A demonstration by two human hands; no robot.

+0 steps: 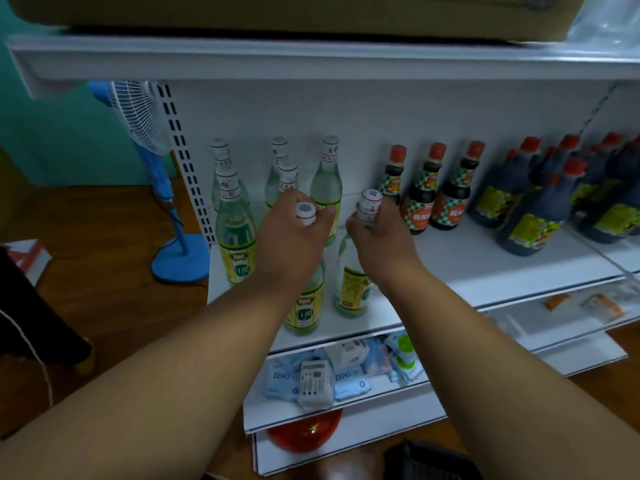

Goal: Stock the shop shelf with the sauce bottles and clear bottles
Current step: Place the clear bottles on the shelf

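My left hand [289,233] grips the neck of a clear bottle [306,306] with a yellow-green label, standing at the front of the white shelf [485,268]. My right hand [381,233] grips the neck of a second clear bottle [353,289] just to its right. Several more clear bottles [233,233] stand behind and to the left. Three dark sauce bottles [420,199] with orange caps stand to the right of my hands, near the back. Larger dark jugs [533,216] fill the shelf's right end.
A cardboard box [311,12] sits on the shelf above. Lower shelves hold wipe packs [280,381] and a red bowl [304,433]. A blue standing fan [152,161] is left of the shelving on the wooden floor. Bare shelf surface lies in front of the sauce bottles.
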